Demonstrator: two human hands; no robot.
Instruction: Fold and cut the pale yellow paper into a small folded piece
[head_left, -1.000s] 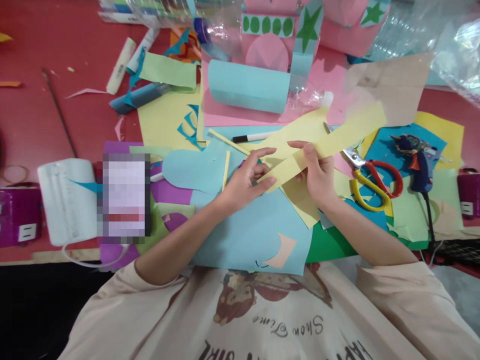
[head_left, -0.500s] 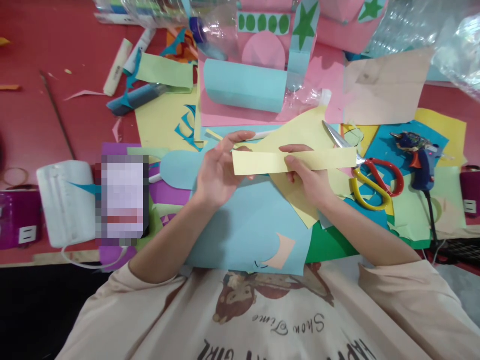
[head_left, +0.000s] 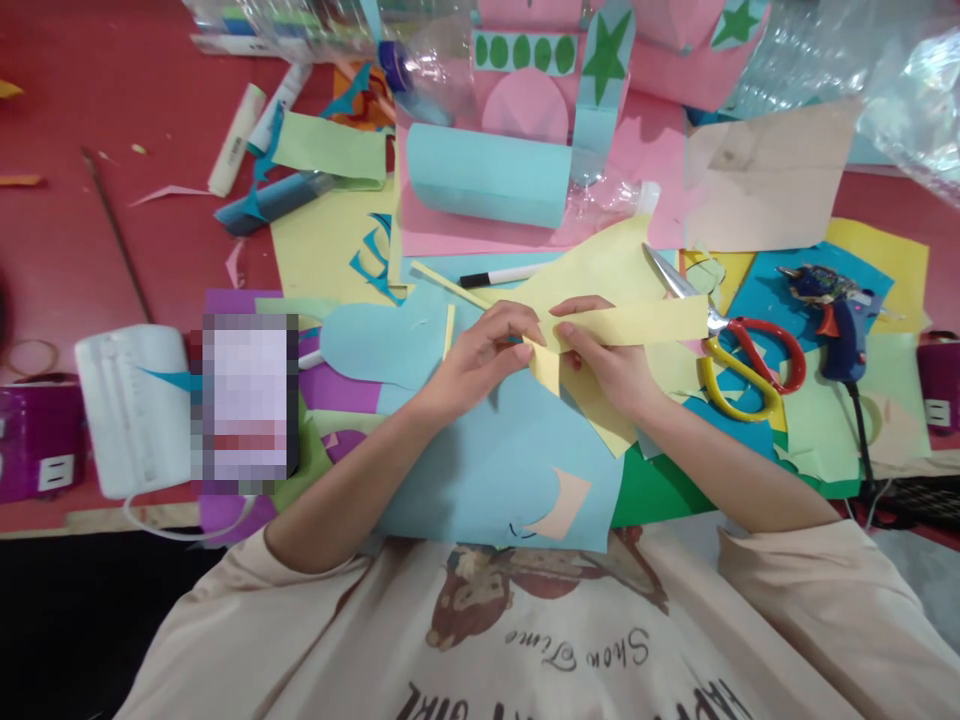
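A pale yellow paper strip (head_left: 652, 321) is held between both hands over the light blue sheet (head_left: 495, 470). My left hand (head_left: 491, 350) pinches its left end, which is bent and angled downward. My right hand (head_left: 600, 355) grips the strip near its middle, thumb on top, while the right end sticks out past the fingers. Under the right hand lies a larger yellow paper (head_left: 600, 262). Scissors (head_left: 750, 350) with red and yellow handles rest just right of the strip's free end. A marker (head_left: 506, 274) with a black tip lies beyond my left hand.
A blue paper-wrapped bottle (head_left: 487, 175) lies on pink paper at the back. To the right is a glue gun (head_left: 847, 330) with its cable. On the left are a blurred phone (head_left: 247, 400), a white device (head_left: 135, 410) and a glue stick (head_left: 236, 140). Paper scraps are scattered around.
My left hand has moved right toward my right hand and now bends the strip's left end, which was straight before. The black-tipped marker has come into view.
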